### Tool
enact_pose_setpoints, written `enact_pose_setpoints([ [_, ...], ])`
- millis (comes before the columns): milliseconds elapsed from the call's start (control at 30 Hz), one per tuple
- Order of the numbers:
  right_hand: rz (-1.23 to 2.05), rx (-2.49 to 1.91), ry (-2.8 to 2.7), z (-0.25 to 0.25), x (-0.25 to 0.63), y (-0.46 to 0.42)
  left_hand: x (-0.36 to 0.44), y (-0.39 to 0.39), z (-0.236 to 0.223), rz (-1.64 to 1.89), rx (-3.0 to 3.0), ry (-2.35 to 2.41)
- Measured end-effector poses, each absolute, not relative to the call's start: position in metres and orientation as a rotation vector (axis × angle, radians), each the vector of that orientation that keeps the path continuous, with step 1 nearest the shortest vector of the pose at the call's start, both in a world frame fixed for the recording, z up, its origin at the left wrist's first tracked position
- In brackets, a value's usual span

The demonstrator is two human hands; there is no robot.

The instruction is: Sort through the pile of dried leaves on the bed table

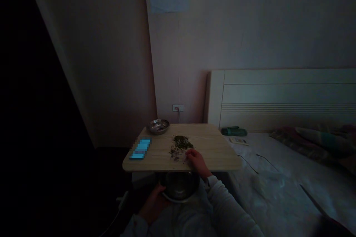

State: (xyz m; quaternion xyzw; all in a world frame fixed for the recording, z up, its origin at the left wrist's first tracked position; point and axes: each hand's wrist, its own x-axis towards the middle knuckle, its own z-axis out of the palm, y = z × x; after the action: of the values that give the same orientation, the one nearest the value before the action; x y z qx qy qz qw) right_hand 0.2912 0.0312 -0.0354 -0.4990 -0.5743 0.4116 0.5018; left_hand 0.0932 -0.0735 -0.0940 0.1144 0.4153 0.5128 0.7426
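My left hand grips the near left rim of a dark metal bowl, which sits over my lap below the table's front edge. My right hand rests on the wooden table, its fingers drawn together at the edge of scattered small bits. Whatever is between those fingertips is too small to make out. A heap of dark green bits lies just beyond the hand. Paler, purplish bits are spread nearer to me, left of the fingertips.
A shallow metal bowl stands at the table's back left corner. A lit phone lies on the left side. To the right is a bed with a green bottle, a pale remote and cables. A wall socket is behind.
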Motion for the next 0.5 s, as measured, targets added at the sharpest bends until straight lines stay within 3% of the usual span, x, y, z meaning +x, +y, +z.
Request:
enact_pose_setpoints([
  [500, 1.031, -1.265, -1.358, -0.035, 0.292, 0.030, 0.092, -0.073, -0.106, 1.134, 0.297, 0.861],
])
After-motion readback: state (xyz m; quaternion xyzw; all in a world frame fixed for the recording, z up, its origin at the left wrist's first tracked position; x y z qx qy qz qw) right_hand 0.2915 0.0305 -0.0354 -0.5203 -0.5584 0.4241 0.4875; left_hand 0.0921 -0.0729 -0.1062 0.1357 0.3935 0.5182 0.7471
